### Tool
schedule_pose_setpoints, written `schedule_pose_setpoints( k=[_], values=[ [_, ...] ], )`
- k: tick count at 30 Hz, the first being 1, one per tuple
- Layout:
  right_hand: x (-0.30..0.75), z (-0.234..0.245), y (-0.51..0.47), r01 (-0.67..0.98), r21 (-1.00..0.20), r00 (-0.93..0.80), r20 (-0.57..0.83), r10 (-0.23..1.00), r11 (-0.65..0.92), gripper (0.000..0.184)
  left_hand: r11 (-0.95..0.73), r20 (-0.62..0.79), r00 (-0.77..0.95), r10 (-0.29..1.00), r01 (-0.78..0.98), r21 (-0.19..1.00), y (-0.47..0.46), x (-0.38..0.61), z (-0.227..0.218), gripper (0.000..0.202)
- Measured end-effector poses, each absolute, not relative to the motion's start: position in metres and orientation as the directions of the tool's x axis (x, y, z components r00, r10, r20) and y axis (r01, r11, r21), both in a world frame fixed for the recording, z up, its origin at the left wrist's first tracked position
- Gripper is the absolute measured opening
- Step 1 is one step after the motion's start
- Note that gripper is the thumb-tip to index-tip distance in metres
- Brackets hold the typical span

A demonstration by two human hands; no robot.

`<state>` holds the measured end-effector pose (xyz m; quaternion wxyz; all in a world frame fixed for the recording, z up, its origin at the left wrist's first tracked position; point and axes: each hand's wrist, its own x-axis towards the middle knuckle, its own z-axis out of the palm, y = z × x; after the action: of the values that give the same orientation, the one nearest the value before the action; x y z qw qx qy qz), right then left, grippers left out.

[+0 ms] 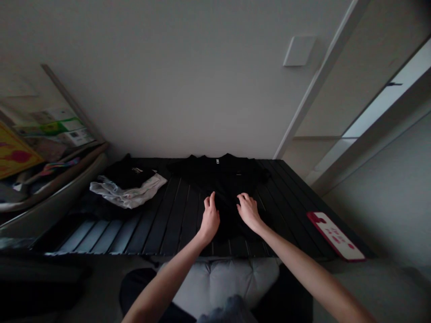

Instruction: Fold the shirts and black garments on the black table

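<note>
A black T-shirt [222, 188] lies spread flat on a dark slatted table [161, 224], its collar at the far side with a small white label [217, 161] inside. My left hand [209, 220] rests on the near left part of the shirt, with the fingers slightly apart. My right hand [248, 211] lies on the shirt a little to the right, its fingers curved downward. Neither hand grips the fabric. To the left sit a dark folded garment [128, 172] and a crumpled white cloth [128, 193].
A red-and-white card [335, 235] lies at the table's right front corner. At left, a grey-rimmed container [54, 193] holds papers and a yellow item. A white door frame [319, 80] stands at right, with a wall switch [299, 50] beside it. A grey cushion [222, 282] sits below the table's near edge.
</note>
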<state>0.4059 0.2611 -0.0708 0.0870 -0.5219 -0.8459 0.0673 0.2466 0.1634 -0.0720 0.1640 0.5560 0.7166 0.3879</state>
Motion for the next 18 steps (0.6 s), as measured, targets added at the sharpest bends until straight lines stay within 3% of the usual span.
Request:
schedule_pose_setpoints(
  k=[5,10,13,18],
  values=[
    [0.433,-0.051,0.269,0.888,-0.150,-0.408,0.182,0.895,0.435,0.029,0.121,0.217,-0.358,0.908,0.720,0.683,0.136,0.216,-0.057,0.065],
    [0.474,-0.038,0.276,0.964,-0.052,-0.238,0.267,0.934,0.261,0.034,0.246,0.166,-0.399,0.902,0.791,0.560,0.089,0.164,-0.049,0.054],
    [0.494,-0.046,0.273,0.987,0.006,-0.158,0.212,0.964,0.160,0.038,0.306,0.090,-0.403,0.911,0.805,0.509,0.060,0.142,-0.058,0.050],
    [0.509,-0.063,0.260,0.988,0.022,-0.153,0.020,0.988,0.153,0.045,0.334,0.054,-0.407,0.912,0.810,0.482,0.032,0.124,-0.071,0.042]
  ],
)
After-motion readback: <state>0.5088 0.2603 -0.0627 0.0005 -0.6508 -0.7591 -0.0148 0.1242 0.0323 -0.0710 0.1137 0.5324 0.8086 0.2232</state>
